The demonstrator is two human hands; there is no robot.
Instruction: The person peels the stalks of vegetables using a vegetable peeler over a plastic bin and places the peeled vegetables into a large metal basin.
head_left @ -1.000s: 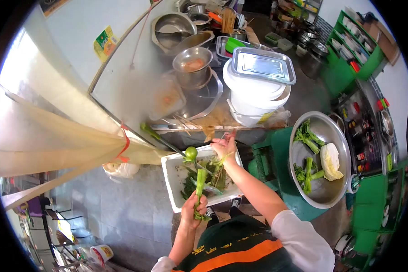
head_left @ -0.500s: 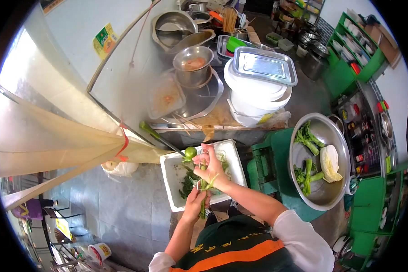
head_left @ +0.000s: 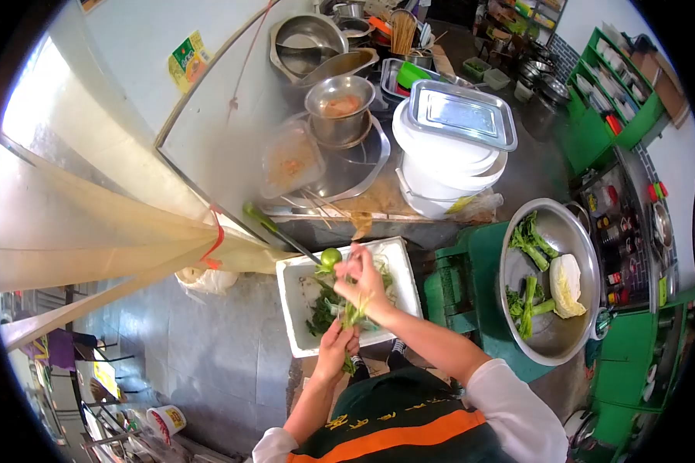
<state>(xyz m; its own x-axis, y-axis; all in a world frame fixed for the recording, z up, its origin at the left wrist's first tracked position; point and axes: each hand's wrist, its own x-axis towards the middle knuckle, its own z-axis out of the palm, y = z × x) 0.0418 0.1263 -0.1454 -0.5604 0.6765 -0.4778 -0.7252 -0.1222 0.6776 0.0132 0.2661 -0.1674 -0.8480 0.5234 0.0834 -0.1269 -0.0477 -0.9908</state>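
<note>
My left hand [head_left: 338, 347] is closed around a bunch of leafy green stalks [head_left: 354, 316] that looks like celery, held over the near edge of a white foam box [head_left: 291, 305]. Just above it is my right hand [head_left: 365, 287], its fingers smeared by motion, so whether they pinch anything is unclear. Dark green leaves [head_left: 322, 312] and pale scraps lie inside the box. A round green item [head_left: 331, 258], perhaps a fruit or vegetable, sits near the box's far edge beside my right hand.
To the right, a metal basin [head_left: 548, 356] on a green stand [head_left: 449, 285] holds several green bunches and a napa cabbage [head_left: 566, 285]. White buckets [head_left: 440, 174] topped by a metal tray [head_left: 463, 116], plus steel pots [head_left: 340, 108], crowd the counter ahead. A translucent curtain [head_left: 116, 255] hangs left.
My right hand has shifted slightly and blurred, its fingers at a different angle above the stalks. My left hand keeps its hold. The whole view has moved a little.
</note>
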